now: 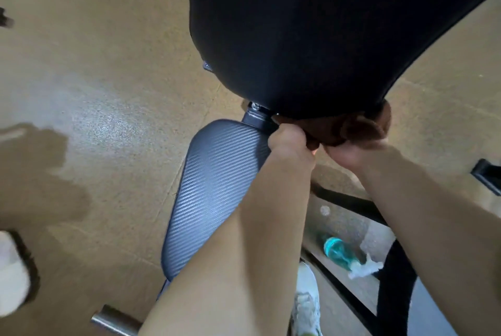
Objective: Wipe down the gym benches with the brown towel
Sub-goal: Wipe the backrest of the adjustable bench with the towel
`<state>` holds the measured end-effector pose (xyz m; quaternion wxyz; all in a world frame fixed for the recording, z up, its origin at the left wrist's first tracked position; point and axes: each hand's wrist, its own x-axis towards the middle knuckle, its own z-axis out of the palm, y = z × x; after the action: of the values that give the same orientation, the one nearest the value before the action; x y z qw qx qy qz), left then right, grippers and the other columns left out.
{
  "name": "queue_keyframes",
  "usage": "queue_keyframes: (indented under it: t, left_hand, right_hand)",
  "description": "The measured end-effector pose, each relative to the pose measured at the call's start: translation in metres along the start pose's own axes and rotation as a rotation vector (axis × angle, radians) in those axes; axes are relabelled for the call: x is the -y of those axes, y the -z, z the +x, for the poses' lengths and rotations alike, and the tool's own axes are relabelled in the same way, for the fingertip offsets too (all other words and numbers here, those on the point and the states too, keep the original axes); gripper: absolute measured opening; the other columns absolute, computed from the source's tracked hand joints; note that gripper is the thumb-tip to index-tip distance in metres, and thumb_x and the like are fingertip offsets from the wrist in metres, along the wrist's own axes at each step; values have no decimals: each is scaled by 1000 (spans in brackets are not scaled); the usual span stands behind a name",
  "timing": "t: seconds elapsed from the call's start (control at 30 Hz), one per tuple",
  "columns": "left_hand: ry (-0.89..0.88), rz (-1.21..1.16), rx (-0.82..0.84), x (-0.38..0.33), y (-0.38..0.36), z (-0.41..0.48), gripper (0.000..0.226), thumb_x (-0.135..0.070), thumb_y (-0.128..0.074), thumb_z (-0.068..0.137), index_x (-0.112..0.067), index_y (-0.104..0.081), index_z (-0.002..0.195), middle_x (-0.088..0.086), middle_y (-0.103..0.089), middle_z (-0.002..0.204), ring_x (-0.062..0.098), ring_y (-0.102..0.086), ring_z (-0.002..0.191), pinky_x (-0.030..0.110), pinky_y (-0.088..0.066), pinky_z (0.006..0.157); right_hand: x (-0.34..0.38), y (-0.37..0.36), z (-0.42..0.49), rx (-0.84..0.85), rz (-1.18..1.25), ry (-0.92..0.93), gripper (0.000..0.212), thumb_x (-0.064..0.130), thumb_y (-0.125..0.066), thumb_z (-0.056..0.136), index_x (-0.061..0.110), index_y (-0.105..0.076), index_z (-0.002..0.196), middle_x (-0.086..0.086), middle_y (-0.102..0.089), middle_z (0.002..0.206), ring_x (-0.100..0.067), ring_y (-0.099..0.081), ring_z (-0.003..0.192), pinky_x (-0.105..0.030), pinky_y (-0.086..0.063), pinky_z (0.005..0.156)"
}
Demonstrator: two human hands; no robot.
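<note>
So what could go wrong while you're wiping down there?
1. The brown towel is bunched at the lower edge of the black padded backrest, beside the grey metal hinge bracket; fingers or cloth might get pinched there.
2. A teal spray bottle lies on the floor near the white sneaker; stepping back could mean tripping.

A tan, speckled hard floor (pixel 113 97) with thin seams is filling the view, glare shining on it toward nine o'clock. A darker patch (pixel 40 173) is spreading beside that. At five o'clock a teal plastic spray bottle (pixel 340 251) is lying among black metal frame bars (pixel 349 204).
</note>
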<state>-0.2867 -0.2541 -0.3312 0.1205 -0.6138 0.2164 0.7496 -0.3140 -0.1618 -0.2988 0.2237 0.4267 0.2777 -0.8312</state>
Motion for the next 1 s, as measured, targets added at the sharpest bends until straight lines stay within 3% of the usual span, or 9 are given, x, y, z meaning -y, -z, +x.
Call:
queue_keyframes:
  t: [0.07, 0.13, 0.23, 0.4, 0.5, 0.67, 0.77, 0.9, 1.0]
  left_hand:
    - [-15, -23, 11, -1, 3, 0, 22, -22, -45, 102, -13, -61, 114, 10, -69, 112, 25, -66, 91, 39, -59, 79]
    - [9, -156, 38, 12, 7, -4, 25, -31, -42, 104, -16, -61, 113, 10, -69, 109, 25, -66, 90, 42, -57, 87]
    - [136, -290, 189, 46, 0, -32, 36, -39, -39, 105, -16, -63, 118, 11, -69, 119, 28, -64, 113, 43, -47, 106]
    - [179, -370, 283, 38, -26, -49, 35, -21, -37, 103, -13, -66, 120, 11, -73, 108, 26, -67, 97, 33, -54, 67]
    - [167, -336, 193, 26, -20, -40, 25, -14, -43, 99, -7, -67, 104, 15, -71, 95, 31, -66, 84, 37, -56, 64]
    - [62, -72, -7, -18, -14, 6, 40, -28, -49, 99, -10, -53, 135, 7, -59, 134, 21, -63, 90, 35, -57, 84]
    - [-312, 595, -199, -42, -4, -1, 45, -30, -65, 93, -11, -53, 132, 4, -58, 132, 21, -57, 122, 27, -46, 98]
    - [-99, -52, 34, -59, 13, 25, 30, -26, -47, 100, -13, -58, 125, 6, -62, 128, 23, -63, 93, 27, -51, 62]
    - [-160, -209, -7, -43, 12, 26, 23, -22, -46, 101, -13, -66, 103, 8, -71, 101, 24, -66, 89, 34, -57, 80]
  right_hand:
    - [-2, 0, 1, -55, -52, -31, 60, 39, -61, 62, 18, -57, 119, 0, -44, 153, -19, -47, 137, -32, -39, 113]
    - [0, -3, -3, -141, -231, -33, 48, 38, -56, 83, 19, -57, 127, -1, -46, 152, -18, -51, 133, -31, -49, 102]
    - [18, -8, -20, -306, -587, 53, 23, 38, -52, 95, 20, -65, 100, -6, -70, 108, -19, -64, 93, -32, -52, 73]
    - [28, -13, -56, -90, -373, 253, 42, 45, -45, 99, 19, -70, 121, -7, -74, 116, -27, -71, 106, -46, -55, 92]
    - [7, -11, -48, -38, -316, 276, 46, 44, -40, 101, 14, -68, 122, -5, -71, 120, -31, -68, 113, -49, -52, 99]
    - [-18, -11, -9, -105, -230, 154, 40, 36, -45, 95, 14, -70, 117, -15, -70, 119, -40, -69, 104, -53, -53, 95]
    - [-35, -7, 14, -87, -187, 99, 43, 32, -50, 90, 14, -65, 127, -20, -65, 128, -42, -61, 119, -55, -49, 102]
    - [-49, -6, 33, -35, -164, -27, 55, 29, -45, 87, 10, -53, 138, -23, -56, 139, -44, -54, 127, -59, -41, 109]
    - [-30, 5, 32, -166, -284, 25, 38, 23, -41, 97, 14, -62, 128, -18, -63, 131, -37, -62, 116, -49, -54, 94]
